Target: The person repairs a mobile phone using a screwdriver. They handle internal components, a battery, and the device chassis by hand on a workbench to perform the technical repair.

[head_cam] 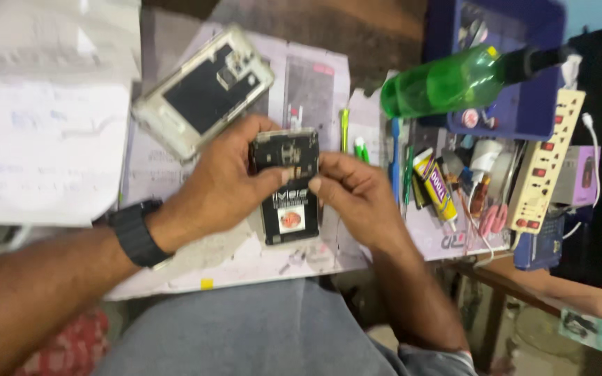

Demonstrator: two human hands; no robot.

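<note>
A lap in grey cloth (259, 334) filled the bottom of the view, closest to the camera, below the edge of a cluttered worktable (245, 268). Above it, an opened phone body (287, 186), dark, with its inner parts exposed, was held over the table between both hands. The left hand (221, 184), with a black wristband (136, 233) behind it, was curled around the phone's left side, thumb pressed on its face. The right hand (357, 191) was pinched on the right edge, thumb and forefinger closed on it.

A pale back cover (200, 90) had been laid face up beyond the hands, apart from the phone. To the right, a green bottle (447, 82) was lying tilted across a blue tray (524, 104), and a yellow glue tube (437, 184), small tools and a white power strip (546, 160) were crowded together near the right hand.

The picture was blurred, so fine parts could not be made out. The phone was gripped only at its edges over the table rim; a slip could drop it onto the lap or floor. Thumb pressure might also strain the exposed parts, and the bottle might roll into the clutter.
</note>
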